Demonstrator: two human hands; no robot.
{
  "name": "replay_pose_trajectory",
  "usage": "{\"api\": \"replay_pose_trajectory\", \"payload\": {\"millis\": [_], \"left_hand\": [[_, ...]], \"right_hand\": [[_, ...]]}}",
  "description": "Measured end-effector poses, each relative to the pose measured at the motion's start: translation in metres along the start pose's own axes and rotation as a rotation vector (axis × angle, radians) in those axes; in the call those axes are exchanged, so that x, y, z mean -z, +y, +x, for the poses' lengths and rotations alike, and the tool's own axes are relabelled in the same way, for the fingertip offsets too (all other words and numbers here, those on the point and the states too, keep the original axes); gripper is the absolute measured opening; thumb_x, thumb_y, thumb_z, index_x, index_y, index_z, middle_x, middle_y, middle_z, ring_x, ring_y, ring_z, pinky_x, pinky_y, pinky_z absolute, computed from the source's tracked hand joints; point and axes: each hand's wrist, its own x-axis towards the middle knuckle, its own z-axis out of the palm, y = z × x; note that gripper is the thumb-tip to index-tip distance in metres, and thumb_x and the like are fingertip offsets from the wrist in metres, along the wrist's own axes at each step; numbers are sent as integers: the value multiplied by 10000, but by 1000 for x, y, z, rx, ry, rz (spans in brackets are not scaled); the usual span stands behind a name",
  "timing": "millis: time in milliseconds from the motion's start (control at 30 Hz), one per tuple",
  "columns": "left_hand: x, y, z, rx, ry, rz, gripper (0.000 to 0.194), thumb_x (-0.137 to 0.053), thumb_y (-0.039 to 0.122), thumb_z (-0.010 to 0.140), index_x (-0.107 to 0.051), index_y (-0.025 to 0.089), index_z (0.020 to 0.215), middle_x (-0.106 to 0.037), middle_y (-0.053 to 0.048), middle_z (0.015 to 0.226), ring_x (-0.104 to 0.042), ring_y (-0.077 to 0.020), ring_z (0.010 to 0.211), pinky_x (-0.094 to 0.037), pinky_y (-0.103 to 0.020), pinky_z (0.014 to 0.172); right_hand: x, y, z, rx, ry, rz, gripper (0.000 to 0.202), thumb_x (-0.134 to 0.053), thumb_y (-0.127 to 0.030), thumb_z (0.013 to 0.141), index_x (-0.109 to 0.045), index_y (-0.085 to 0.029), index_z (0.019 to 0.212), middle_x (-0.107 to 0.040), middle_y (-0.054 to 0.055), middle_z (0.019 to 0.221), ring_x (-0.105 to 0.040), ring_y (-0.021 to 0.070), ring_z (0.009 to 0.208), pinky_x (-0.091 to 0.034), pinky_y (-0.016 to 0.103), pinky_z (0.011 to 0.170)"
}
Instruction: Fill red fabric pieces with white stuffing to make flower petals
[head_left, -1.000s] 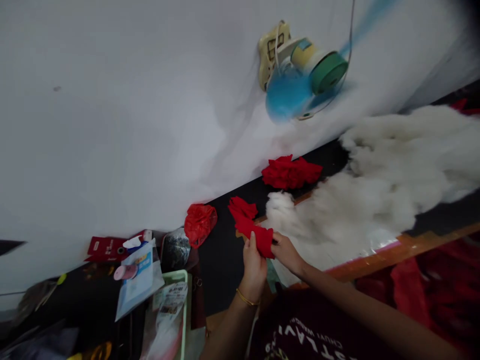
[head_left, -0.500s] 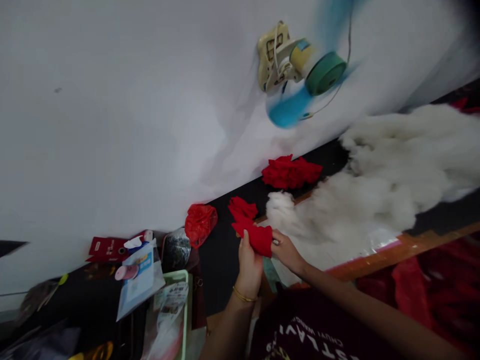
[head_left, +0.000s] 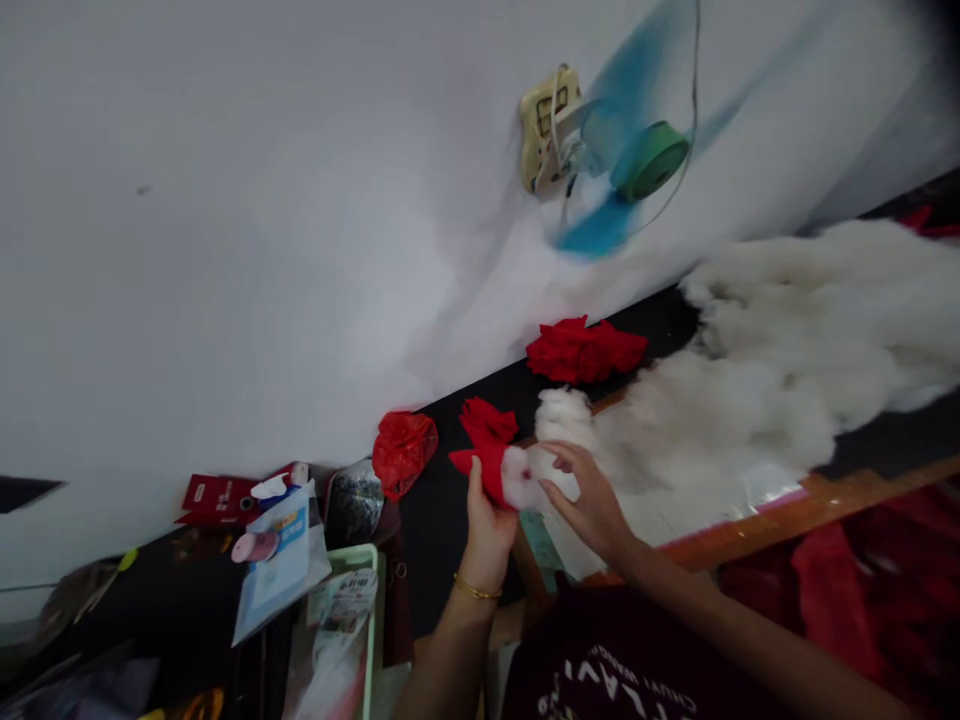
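Observation:
A small red fabric piece (head_left: 486,474) is gripped in my left hand (head_left: 487,535), its pointed corner sticking out to the left. White stuffing (head_left: 519,478) bulges from its right-hand opening. Close to that opening, my right hand (head_left: 589,500) has its thumb and fingers apart, with nothing visible between them. Behind the held piece lie more red fabric pieces (head_left: 487,422) on the black surface. A big heap of white stuffing (head_left: 780,350) spreads to the right.
A blue-bladed fan (head_left: 651,160) is spinning on the wall. Near the wall sit a red fabric pile (head_left: 585,350) and a red plastic bag (head_left: 405,453). At lower left are a green basket (head_left: 373,640), a pink-capped item (head_left: 255,546) and a red box (head_left: 217,498).
My right hand has come off the red piece and opened. White stuffing now shows at its opening. The left hand has shifted slightly left with the piece.

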Motion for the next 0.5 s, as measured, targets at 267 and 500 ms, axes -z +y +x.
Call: {"api": "replay_pose_trajectory", "payload": {"millis": [267,500], "left_hand": [[-5,-19,-7,104,-129,-27,333,-630,410,865,-696,98,961,-739,-89,901,-692,-141,809,-528,-235,870],[-6,-6,-1,78,-118,-42,392,-586,479,877,-702,119,982,-746,-105,931,-700,-194,846,-549,-324,875]], "right_hand": [[-20,-2,7,296,-264,-267,260,-477,-70,876,-681,-144,1018,-694,143,1059,-595,274,1026,-512,454,924],[15,9,14,162,-129,-63,267,-466,-167,921,-628,-211,1128,-701,86,1069,-628,224,973,-530,407,860]]}}
